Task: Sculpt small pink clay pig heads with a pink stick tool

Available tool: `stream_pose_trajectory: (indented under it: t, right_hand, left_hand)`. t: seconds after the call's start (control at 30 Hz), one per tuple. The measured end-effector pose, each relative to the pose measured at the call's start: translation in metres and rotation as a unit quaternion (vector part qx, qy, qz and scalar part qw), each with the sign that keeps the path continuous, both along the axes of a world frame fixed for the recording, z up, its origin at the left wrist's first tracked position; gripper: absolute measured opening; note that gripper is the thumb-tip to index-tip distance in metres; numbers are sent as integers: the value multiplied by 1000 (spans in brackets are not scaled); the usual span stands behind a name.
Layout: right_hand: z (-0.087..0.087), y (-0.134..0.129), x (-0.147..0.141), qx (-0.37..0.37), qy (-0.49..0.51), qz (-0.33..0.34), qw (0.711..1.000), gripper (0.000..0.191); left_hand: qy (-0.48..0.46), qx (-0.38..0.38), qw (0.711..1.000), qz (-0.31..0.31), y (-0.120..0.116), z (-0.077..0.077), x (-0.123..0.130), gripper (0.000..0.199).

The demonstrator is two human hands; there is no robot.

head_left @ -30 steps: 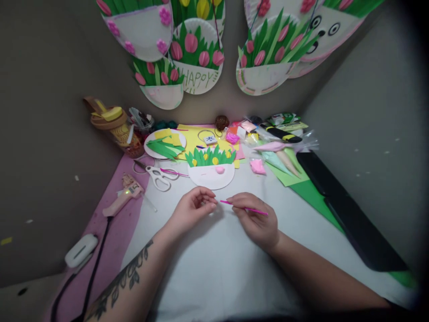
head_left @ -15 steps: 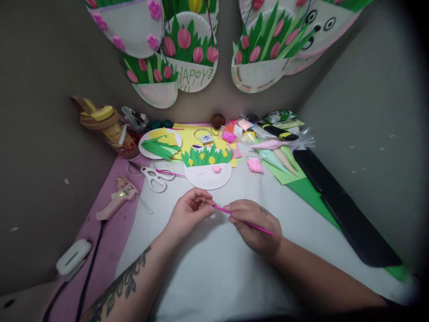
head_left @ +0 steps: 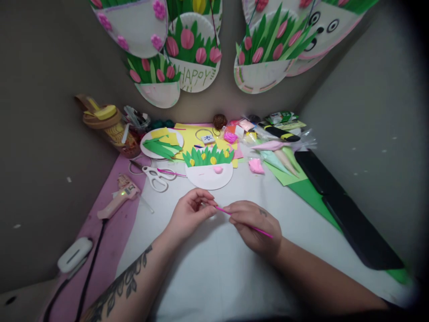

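Stick (head_left: 263, 232), thin and pink, sat pinched in the right hand (head_left: 256, 223) above the white surface (head_left: 214, 268), tip at the left hand (head_left: 189, 212), whose grip could not be told; fine work at that end seemed underway, next move probably calling for steadiness.

Pink stick (head_left: 263, 232): its tip, held apart a second ago, has been brought to the fingertips of the left hand (head_left: 191, 214).
Slant: steepened; the rear end has been swung down toward the front edge of the table (head_left: 214, 277).
Right hand (head_left: 257, 226): turned over, so that a small dark mark on its back has been exposed.
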State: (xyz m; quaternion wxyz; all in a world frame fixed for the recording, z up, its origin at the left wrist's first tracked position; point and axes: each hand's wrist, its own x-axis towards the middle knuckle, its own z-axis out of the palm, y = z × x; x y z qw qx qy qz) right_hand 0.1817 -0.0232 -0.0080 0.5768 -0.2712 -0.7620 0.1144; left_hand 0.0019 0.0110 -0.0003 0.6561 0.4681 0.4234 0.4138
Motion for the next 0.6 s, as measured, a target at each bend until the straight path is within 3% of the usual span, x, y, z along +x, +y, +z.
stream_pose_trajectory:
  t: [0.27, 0.6]
  right_hand:
    - [1, 1, 0, 4, -23, 3, 1000, 34]
    - [-2, 2, 1, 15, -46, -2, 999, 34]
  left_hand:
    - [97, 66, 993, 1, -2, 3, -3, 19]
    - [246, 255, 935, 2, -5, 2, -8, 6]
